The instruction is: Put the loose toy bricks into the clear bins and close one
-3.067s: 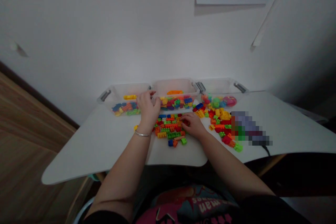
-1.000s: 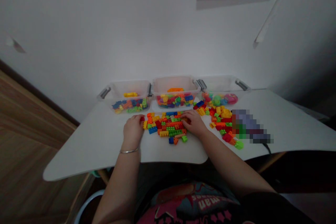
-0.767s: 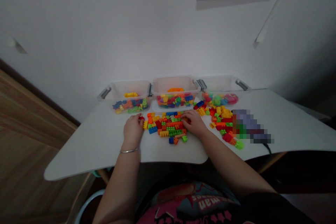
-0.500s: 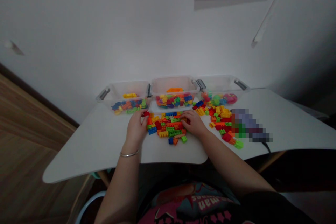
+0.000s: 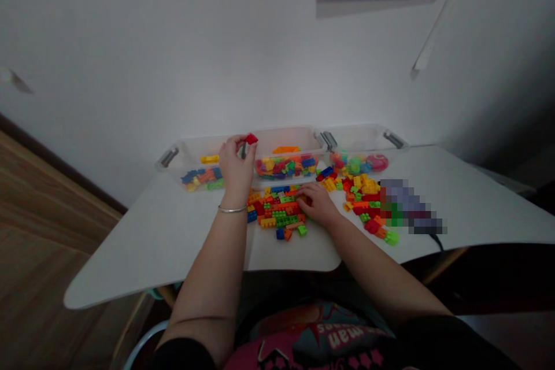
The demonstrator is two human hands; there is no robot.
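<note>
Clearly the left hand (image 5: 235, 166) has the work: it is raised above the far edge of the table (image 5: 151, 243) and pinches a small red brick (image 5: 251, 139) between thumb and fingertips. The brick sits high in the air, just over the place where the left bin (image 5: 191, 147) and the middle bin (image 5: 299, 133) meet. A light grip on the brick's flat sides seems enough for so small a piece. The point to watch, I judge, is that seam: a brick let go over the two rims could bounce out, so the hand does best centred well over one open mouth and low. The right hand (image 5: 315, 202) lies curled on the loose pile of bricks (image 5: 277, 214) near the table's front; I cannot tell whether it grips one.
</note>
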